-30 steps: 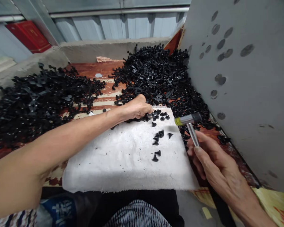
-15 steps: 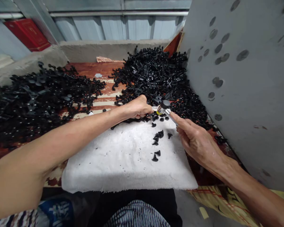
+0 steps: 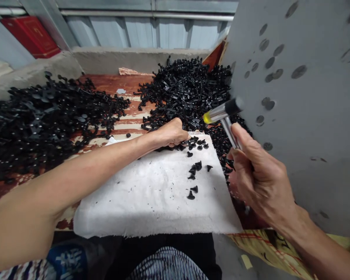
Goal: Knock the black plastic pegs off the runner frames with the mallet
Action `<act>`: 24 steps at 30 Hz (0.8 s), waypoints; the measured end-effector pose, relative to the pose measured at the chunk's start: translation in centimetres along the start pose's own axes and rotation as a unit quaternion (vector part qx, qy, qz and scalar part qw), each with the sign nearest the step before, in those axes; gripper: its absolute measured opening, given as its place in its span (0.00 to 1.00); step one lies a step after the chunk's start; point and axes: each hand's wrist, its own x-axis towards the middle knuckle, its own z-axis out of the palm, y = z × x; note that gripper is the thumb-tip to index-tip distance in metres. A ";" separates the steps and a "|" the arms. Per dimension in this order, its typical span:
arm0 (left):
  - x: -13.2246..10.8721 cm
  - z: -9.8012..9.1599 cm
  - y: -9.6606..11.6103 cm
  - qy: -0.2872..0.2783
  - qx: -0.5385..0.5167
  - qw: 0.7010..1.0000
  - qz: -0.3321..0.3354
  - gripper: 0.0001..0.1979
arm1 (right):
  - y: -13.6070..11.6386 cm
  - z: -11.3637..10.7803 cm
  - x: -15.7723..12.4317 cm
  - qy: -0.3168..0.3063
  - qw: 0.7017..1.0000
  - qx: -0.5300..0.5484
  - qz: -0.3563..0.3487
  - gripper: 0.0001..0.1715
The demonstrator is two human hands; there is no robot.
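Note:
My left hand (image 3: pixel 170 133) rests at the far edge of a white cloth pad (image 3: pixel 146 194), fingers closed on a black plastic part I can barely see among the pieces there. My right hand (image 3: pixel 258 177) grips the metal handle of a small hammer (image 3: pixel 223 112) with a yellow and a black face, raised above the pad's right corner. Several small black stud pieces (image 3: pixel 194 169) lie loose on the pad near its far right side.
Two big heaps of black plastic parts lie on the reddish wooden table, one at the left (image 3: pixel 46 116), one at the back right (image 3: pixel 189 89). A grey board with round marks (image 3: pixel 294 97) stands close on the right. A concrete ledge (image 3: pixel 134 56) runs behind.
The hammer came down onto the part at my left fingers, then lifted up and to the right again. My left hand stayed in place.

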 end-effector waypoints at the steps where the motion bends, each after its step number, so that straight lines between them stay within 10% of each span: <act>1: -0.1 0.0 0.0 0.001 -0.001 1.000 -0.002 0.20 | 0.1 0.0 0.0 -0.007 0.999 -0.039 -0.019 0.34; 5: -0.4 0.1 0.5 0.012 0.024 1.000 -0.014 0.21 | 1.0 0.0 0.6 -0.110 0.971 -0.194 -0.084 0.33; 13: 0.4 0.0 -0.1 -0.005 0.108 0.994 0.003 0.14 | -0.2 -0.5 0.9 0.036 0.978 -0.133 -0.157 0.33; 17: -0.2 0.0 0.3 0.005 0.118 0.993 -0.002 0.16 | 1.4 0.3 0.7 -0.071 0.967 -0.199 -0.142 0.32; 24: 0.0 0.1 -0.2 -0.001 0.086 0.996 0.020 0.16 | 1.2 0.8 0.5 -0.050 0.977 -0.177 -0.109 0.32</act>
